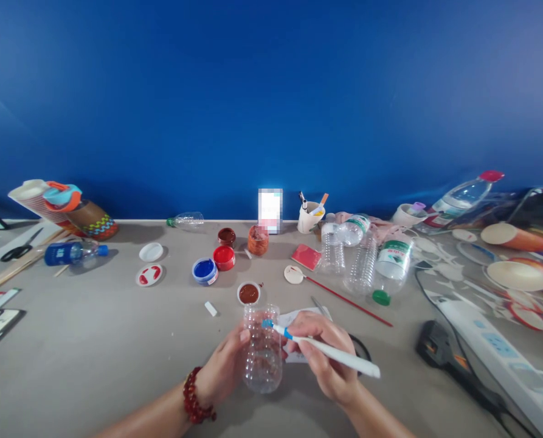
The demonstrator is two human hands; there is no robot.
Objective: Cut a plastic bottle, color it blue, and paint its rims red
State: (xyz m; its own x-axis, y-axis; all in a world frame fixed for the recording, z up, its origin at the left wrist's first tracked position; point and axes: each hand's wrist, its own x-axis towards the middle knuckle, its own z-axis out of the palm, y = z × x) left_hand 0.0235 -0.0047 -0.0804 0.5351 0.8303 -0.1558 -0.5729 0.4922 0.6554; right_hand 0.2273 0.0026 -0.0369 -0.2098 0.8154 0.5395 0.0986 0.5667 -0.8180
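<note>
Head view. Gripping a clear plastic bottle (262,368) in the left hand (220,366), thumb and fingers closed around its side. Located at near centre of the grey table (129,347); cannot tell if resting on it or lifted. Holding a toothbrush (339,354) in the right hand (326,347), thumb and fingers clasped around the handle. Overlapping the bottle's upper part with the blue bristles; cannot tell if touching. Wearing a red bead bracelet (194,394) on the left wrist.

Note paper (291,317) partly hidden under the right hand. Just beyond the bottle, see brown paint (249,294) in a small round white container. Farther back, find a blue paint pot (206,281) next to a red paint pot (226,266). To the left of those, see a white lid (149,275) smeared red.

To the right, spot a red paintbrush (348,298) lying diagonally, tip over a white disc (293,277), plus more clear bottles behind, including one with a green cap (381,297). At far right, see a glue gun (439,350) beside a white power strip (494,353).
</note>
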